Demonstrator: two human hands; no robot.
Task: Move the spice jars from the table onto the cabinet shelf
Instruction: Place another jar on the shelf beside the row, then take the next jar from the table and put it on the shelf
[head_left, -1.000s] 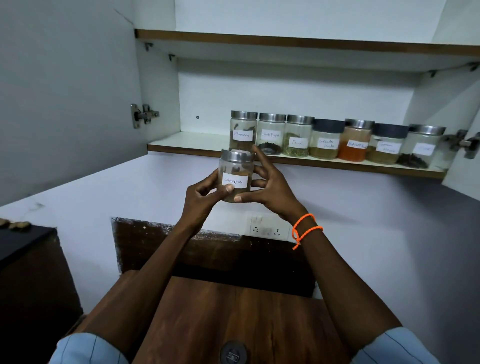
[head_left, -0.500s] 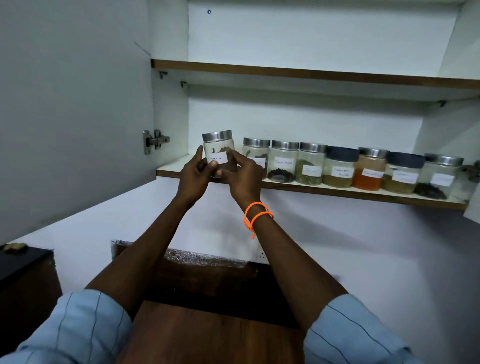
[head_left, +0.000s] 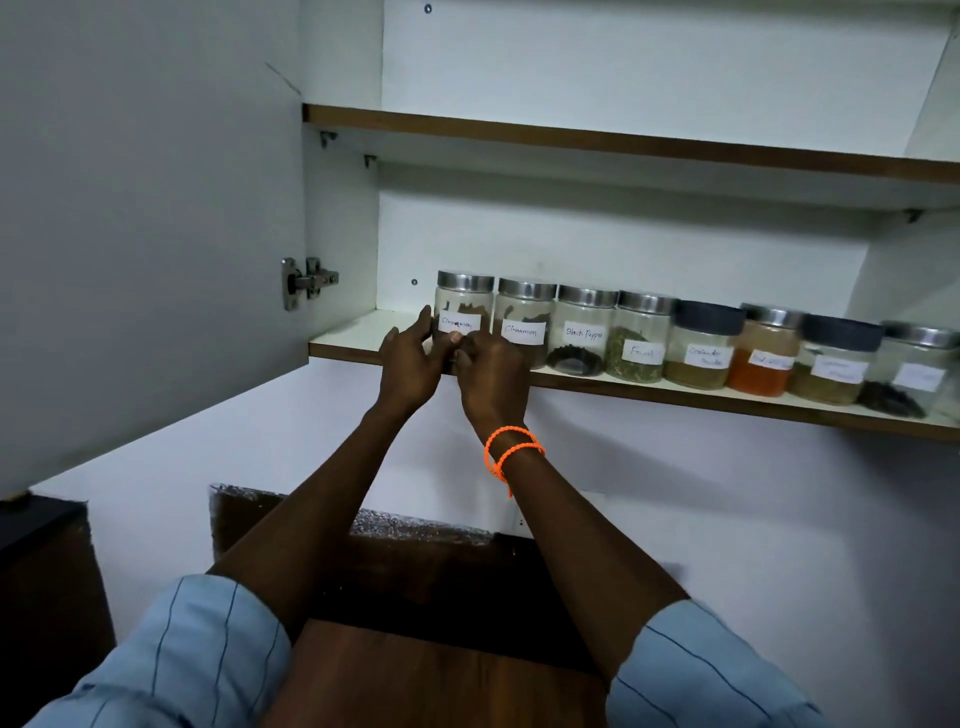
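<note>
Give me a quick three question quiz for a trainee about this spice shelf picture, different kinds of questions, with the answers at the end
1. True or false: the jar between both hands stands at the left end of the row.
2. The label right of the two cinnamon jars reads: A) Black Pepper B) Turmeric C) Salt.
3. Which wrist wears the orange band?

Key: 1 true. 2 A, the black pepper jar. 3 The right hand; the left hand has none.

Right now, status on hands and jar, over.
Left hand and right hand: both grip clear steel-lidded jar. Jar on white cabinet shelf, leftmost in row. Nothing blocking.
</note>
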